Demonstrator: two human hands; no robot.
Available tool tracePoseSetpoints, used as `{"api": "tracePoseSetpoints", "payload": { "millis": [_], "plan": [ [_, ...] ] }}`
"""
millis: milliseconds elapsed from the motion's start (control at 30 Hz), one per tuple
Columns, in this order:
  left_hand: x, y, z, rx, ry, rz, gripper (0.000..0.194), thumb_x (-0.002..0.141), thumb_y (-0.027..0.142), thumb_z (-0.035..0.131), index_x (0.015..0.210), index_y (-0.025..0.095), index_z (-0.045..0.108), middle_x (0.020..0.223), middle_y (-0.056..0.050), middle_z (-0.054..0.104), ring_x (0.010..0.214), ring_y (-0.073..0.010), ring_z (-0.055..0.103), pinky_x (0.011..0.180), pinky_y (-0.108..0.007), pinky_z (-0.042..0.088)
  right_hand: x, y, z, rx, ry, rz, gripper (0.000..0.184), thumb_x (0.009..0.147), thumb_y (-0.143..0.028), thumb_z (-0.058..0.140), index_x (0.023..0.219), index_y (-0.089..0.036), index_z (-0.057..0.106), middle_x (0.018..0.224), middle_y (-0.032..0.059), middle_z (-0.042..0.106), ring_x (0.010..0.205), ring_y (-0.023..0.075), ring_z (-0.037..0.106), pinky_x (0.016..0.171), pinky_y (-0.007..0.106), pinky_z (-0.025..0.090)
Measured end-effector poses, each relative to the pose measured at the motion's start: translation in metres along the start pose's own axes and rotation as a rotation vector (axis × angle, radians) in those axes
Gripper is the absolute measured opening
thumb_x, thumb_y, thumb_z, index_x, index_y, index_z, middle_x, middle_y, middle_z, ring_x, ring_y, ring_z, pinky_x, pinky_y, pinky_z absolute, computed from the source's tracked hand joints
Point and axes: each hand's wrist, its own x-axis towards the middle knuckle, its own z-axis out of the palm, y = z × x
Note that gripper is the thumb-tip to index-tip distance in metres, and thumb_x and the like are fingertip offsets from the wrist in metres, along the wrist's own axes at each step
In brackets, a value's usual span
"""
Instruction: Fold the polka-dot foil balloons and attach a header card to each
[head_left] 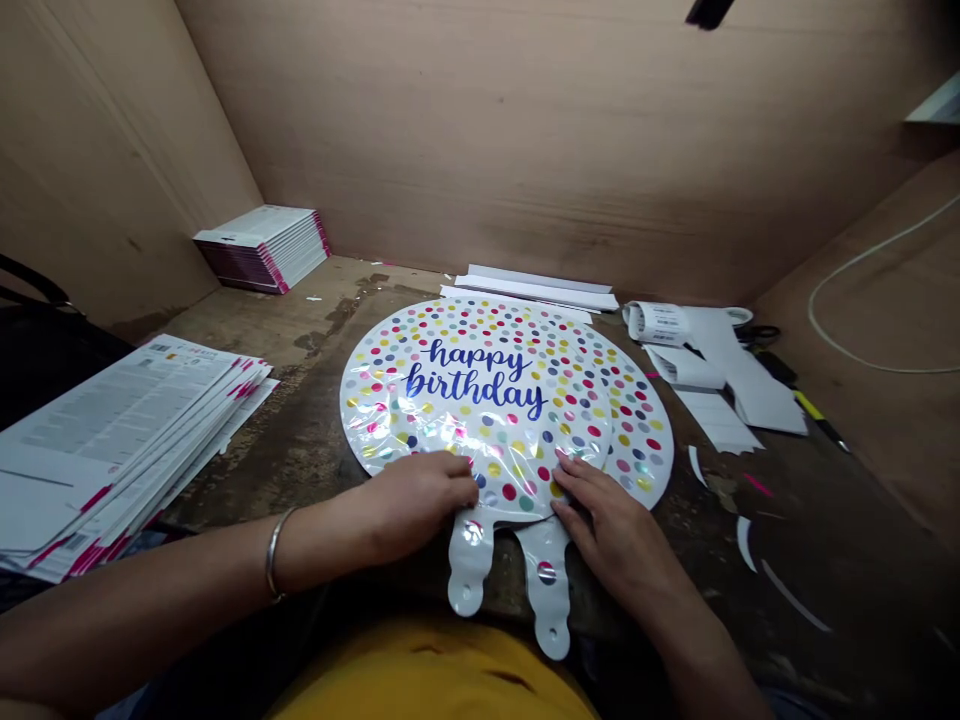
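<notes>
A flat foil balloon (487, 425), white with coloured dots and the blue words "happy birthday", lies on the table. Beneath it, shifted right, shows the dotted edge of a second foil balloon (643, 425). Two white tails, a left tail (469, 570) and a right tail (549, 590), extend toward me past the table's front edge. My left hand (420, 500), a bangle on its wrist, has its fingers curled closed at the upper balloon's lower rim, beside the left tail. With fingers apart, my right hand (607, 515) rests on the lower right of the balloons.
A stack of printed cards (120, 430) lies at left, with a bundle of pink-edged packs (266, 245) in the back corner. Behind the balloons are white strips (536, 285). On the right are a label roll (656, 322), scissors (761, 335), a yellow-black cutter (817, 415) and paper scraps.
</notes>
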Motion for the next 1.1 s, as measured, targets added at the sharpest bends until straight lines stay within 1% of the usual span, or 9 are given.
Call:
{"api": "tracePoseSetpoints", "payload": {
  "millis": [100, 233, 367, 467, 667, 867, 967, 1033, 1100],
  "plan": [
    [0.006, 0.002, 0.010, -0.031, 0.014, 0.001, 0.017, 0.079, 0.010, 0.048, 0.081, 0.018, 0.063, 0.080, -0.002, 0.061, 0.072, -0.0147, 0.055, 0.064, -0.023, 0.038, 0.001, -0.021, -0.005, 0.042, 0.129, -0.053, 0.020, 0.087, -0.023, 0.052, 0.100, -0.016, 0.066, 0.109, 0.0125, 0.064, 0.105, 0.0253, 0.057, 0.090, 0.044, 0.048],
    [0.015, -0.010, 0.012, -0.230, 0.048, -0.205, 0.014, 0.069, 0.008, 0.056, 0.075, 0.017, 0.065, 0.073, 0.000, 0.064, 0.069, -0.0135, 0.057, 0.062, -0.021, 0.037, 0.002, -0.049, -0.005, 0.161, 0.129, -0.145, 0.015, 0.086, -0.018, 0.053, 0.097, -0.019, 0.063, 0.095, 0.0080, 0.062, 0.093, 0.0217, 0.055, 0.082, 0.038, 0.048],
    [0.016, -0.022, -0.006, -0.366, -0.129, -0.128, 0.018, 0.073, 0.014, 0.057, 0.085, 0.019, 0.069, 0.078, 0.001, 0.068, 0.069, -0.0128, 0.058, 0.062, -0.019, 0.038, 0.004, -0.059, 0.006, 0.203, -0.003, -0.106, 0.017, 0.082, -0.017, 0.060, 0.098, -0.021, 0.060, 0.097, 0.0059, 0.061, 0.094, 0.0231, 0.051, 0.085, 0.041, 0.043],
    [0.014, -0.026, -0.013, -0.491, -0.209, -0.088, 0.022, 0.078, 0.015, 0.051, 0.090, 0.017, 0.069, 0.079, 0.001, 0.067, 0.068, -0.0121, 0.055, 0.063, -0.020, 0.038, 0.006, -0.058, 0.011, 0.231, -0.006, -0.009, 0.022, 0.079, -0.016, 0.062, 0.100, -0.018, 0.056, 0.094, 0.0067, 0.060, 0.091, 0.0235, 0.050, 0.082, 0.040, 0.042],
    [0.018, -0.034, 0.001, -0.813, -0.098, -0.354, 0.006, 0.060, 0.012, 0.061, 0.065, 0.014, 0.058, 0.059, 0.006, 0.053, 0.055, -0.0089, 0.045, 0.050, -0.018, 0.030, 0.013, -0.051, 0.012, 0.206, -0.015, -0.058, 0.010, 0.082, -0.011, 0.056, 0.083, -0.020, 0.060, 0.080, 0.0028, 0.061, 0.082, 0.0214, 0.052, 0.076, 0.037, 0.040],
    [0.025, -0.044, 0.002, -1.034, -0.030, -0.460, 0.023, 0.068, 0.037, 0.065, 0.072, 0.015, 0.058, 0.058, 0.005, 0.051, 0.050, -0.0075, 0.043, 0.047, -0.018, 0.032, 0.007, -0.048, 0.011, 0.226, -0.063, -0.203, 0.018, 0.088, -0.011, 0.047, 0.084, -0.019, 0.063, 0.087, 0.0053, 0.064, 0.090, 0.0209, 0.054, 0.079, 0.035, 0.044],
    [0.028, -0.048, 0.006, -1.121, 0.093, -0.585, 0.038, 0.074, 0.053, 0.055, 0.083, 0.016, 0.056, 0.064, 0.003, 0.055, 0.052, -0.0098, 0.048, 0.050, -0.021, 0.039, 0.001, -0.047, -0.004, 0.292, -0.221, -0.315, 0.019, 0.086, -0.009, 0.049, 0.086, -0.021, 0.064, 0.102, 0.0040, 0.065, 0.108, 0.0198, 0.052, 0.093, 0.034, 0.042],
    [0.029, -0.049, 0.010, -1.152, 0.140, -0.650, 0.043, 0.073, 0.058, 0.053, 0.085, 0.016, 0.053, 0.063, 0.002, 0.055, 0.051, -0.0113, 0.049, 0.051, -0.024, 0.042, 0.006, -0.040, -0.018, 0.335, -0.312, -0.306, 0.014, 0.086, -0.016, 0.053, 0.089, -0.024, 0.064, 0.102, 0.0021, 0.066, 0.102, 0.0177, 0.056, 0.089, 0.030, 0.046],
    [0.030, -0.049, 0.015, -1.160, 0.167, -0.674, 0.046, 0.072, 0.059, 0.055, 0.084, 0.015, 0.054, 0.062, 0.001, 0.056, 0.051, -0.0120, 0.050, 0.052, -0.026, 0.043, 0.022, -0.030, -0.031, 0.312, -0.233, -0.208, 0.011, 0.087, -0.024, 0.054, 0.093, -0.024, 0.063, 0.097, 0.0026, 0.067, 0.093, 0.0172, 0.060, 0.081, 0.030, 0.049]
  ]
}}
